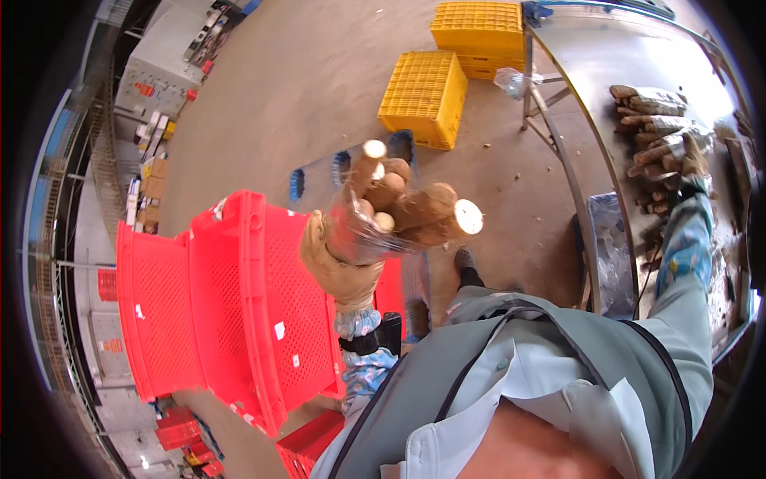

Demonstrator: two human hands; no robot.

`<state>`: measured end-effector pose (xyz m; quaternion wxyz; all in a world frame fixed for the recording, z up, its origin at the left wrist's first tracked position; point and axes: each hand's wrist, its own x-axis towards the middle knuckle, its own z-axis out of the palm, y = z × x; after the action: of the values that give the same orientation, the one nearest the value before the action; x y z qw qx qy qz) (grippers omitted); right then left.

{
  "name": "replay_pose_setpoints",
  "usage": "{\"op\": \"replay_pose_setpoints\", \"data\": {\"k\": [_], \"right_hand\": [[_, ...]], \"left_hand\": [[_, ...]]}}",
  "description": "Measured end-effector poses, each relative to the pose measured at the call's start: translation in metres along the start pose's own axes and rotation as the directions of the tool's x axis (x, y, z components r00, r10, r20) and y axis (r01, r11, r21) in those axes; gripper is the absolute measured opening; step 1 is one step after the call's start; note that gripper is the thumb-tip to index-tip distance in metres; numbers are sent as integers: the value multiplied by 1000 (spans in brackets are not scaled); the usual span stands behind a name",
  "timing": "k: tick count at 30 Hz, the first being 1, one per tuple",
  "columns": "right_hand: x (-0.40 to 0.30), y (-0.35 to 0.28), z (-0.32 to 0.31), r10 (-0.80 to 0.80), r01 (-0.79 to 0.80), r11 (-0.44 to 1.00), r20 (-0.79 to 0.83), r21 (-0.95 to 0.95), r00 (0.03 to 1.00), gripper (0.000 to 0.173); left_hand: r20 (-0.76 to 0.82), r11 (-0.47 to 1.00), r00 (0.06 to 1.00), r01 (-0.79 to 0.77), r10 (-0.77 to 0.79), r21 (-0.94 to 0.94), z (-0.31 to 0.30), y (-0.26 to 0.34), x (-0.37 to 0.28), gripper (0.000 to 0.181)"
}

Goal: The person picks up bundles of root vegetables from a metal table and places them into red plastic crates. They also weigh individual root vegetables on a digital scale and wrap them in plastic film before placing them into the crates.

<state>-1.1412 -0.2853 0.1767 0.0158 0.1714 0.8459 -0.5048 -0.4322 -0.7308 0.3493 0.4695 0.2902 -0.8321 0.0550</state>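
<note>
My left hand (344, 260), in a tan glove, grips a bundle of brown root tubers (413, 203) wrapped in clear plastic film. Pale cut ends and fine root hairs show on the tubers. The bundle is in the air beside a stack of red perforated plastic crates (254, 299). On the right, my gloved right hand (693, 158) reaches over a metal table (574, 36) and touches wrapped tuber bundles (658, 129) lying there. Whether its fingers close on one cannot be made out.
Yellow plastic crates (422, 93) stand on the floor ahead, near the table legs. A blue-grey plastic pallet (317, 173) lies beyond the red crates. A grey-blue bin (610, 239) sits under the table edge. Another red crate (317, 440) is low at my left side.
</note>
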Motion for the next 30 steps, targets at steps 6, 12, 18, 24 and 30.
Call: {"op": "replay_pose_setpoints", "data": {"k": [6,12,18,24,30], "right_hand": [[-91,-13,-36,-172,-274,566,436,778,884,61],[-181,-22,-7,-568,546,583,-178,602,804,71],[-191,3,11,-399,-14,403,189,915,897,68],[-211,12,35,-377,-290,298,391,909,840,64],[-212,26,51,-374,-432,227,487,873,789,60]], "left_hand": [[76,555,870,375,-487,-743,-4,15,27,93],[379,-59,519,531,-766,-846,-33,35,54,75],[541,-414,641,355,-544,-838,-66,33,77,59],[455,-354,617,287,-642,-890,-87,32,74,56],[369,-232,623,292,-690,-928,-105,16,61,61]]}}
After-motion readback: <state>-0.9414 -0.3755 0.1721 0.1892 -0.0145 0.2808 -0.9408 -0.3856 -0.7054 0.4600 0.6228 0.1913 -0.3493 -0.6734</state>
